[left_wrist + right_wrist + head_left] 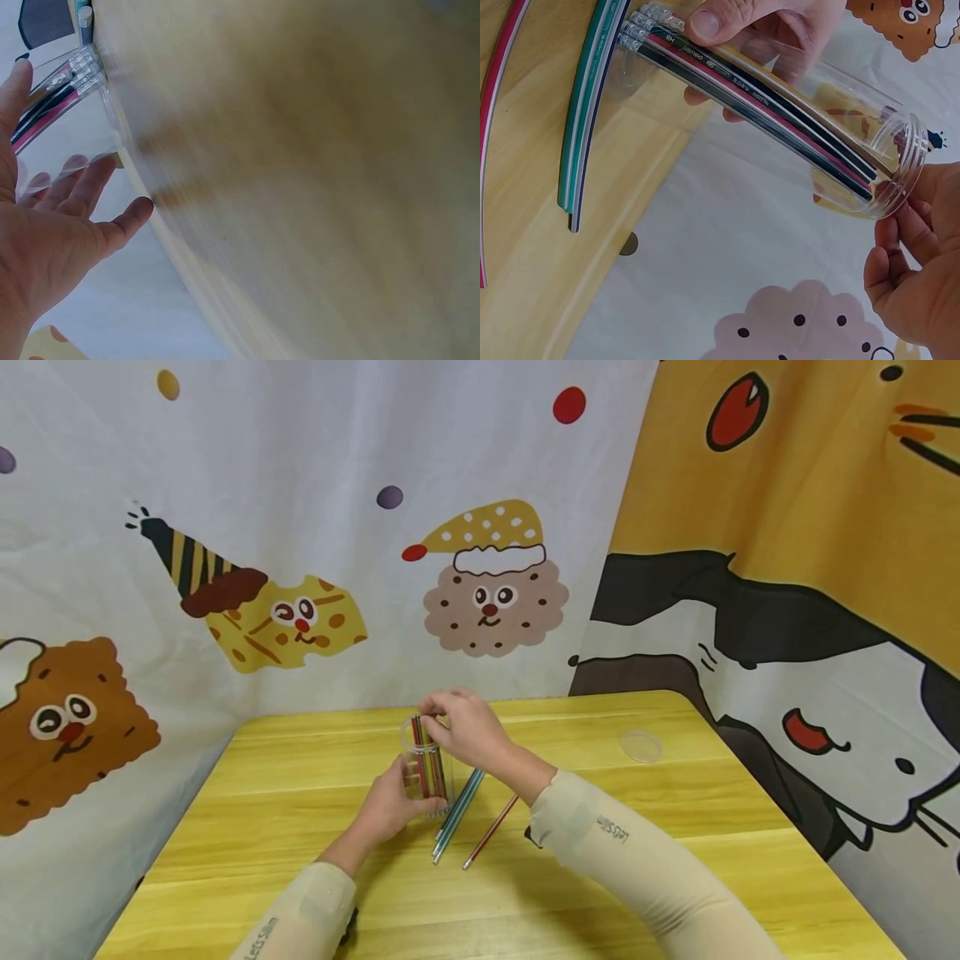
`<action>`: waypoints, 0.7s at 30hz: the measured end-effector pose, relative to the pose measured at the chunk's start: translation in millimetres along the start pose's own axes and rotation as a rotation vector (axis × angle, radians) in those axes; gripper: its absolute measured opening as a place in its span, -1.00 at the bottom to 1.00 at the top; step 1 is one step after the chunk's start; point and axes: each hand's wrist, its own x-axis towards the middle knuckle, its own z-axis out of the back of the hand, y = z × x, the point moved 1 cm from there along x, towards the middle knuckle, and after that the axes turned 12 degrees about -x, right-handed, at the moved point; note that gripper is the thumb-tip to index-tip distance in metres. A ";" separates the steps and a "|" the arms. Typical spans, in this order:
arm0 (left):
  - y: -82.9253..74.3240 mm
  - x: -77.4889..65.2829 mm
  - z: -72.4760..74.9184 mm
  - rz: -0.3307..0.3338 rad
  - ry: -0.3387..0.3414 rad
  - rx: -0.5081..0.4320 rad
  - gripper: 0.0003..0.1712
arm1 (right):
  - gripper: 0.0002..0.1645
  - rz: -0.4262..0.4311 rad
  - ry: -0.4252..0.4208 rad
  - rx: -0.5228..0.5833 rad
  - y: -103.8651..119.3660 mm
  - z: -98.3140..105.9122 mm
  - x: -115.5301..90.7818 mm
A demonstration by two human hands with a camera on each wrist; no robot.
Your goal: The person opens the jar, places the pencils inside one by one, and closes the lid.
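Observation:
A clear cylindrical jar (795, 79) holds several pencils (757, 97) with dark, red and yellow barrels, eraser ends at its base. My left hand (386, 802) grips the lower part of the jar, thumb in front and fingers behind, as the left wrist view also shows. At the jar's mouth is my right hand (468, 731), its bent fingertips at the rim (911, 169) close to the pencil tips. Whether those fingertips also touch a pencil is hard to see. Teal pencils (459, 814) lie together beside the jar, and a red pencil (490, 833) lies apart to their right.
A round clear lid (642, 746) lies at the right rear of the yellow wood-grain table (600, 877). Behind the table hangs a white curtain (315, 460) printed with cartoon figures. The right forearm passes above the loose pencils.

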 end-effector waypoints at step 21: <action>1.6 1.6 -0.1 -0.003 0.001 0.002 0.07 | -0.73 -0.004 0.030 0.100 -10.5 -1.9 -5.6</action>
